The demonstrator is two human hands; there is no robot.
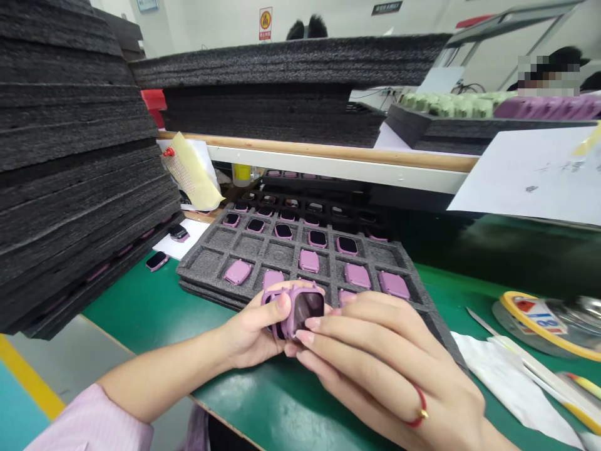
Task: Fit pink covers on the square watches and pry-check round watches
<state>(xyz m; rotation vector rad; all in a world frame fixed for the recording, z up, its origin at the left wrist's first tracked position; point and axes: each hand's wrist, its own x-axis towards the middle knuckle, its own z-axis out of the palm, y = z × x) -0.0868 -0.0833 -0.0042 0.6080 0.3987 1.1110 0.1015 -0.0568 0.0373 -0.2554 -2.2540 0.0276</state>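
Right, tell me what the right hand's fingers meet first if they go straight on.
The pink-cased smartwatch in the left hand: the right hand's fingers look already at its edge, though depth is unclear.

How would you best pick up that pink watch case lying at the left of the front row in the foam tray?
Probably pinch the pink watch case by its two long edges, coming down from above. It lies flat, pink side up, in a cell of the foam tray, so its top is the open side.
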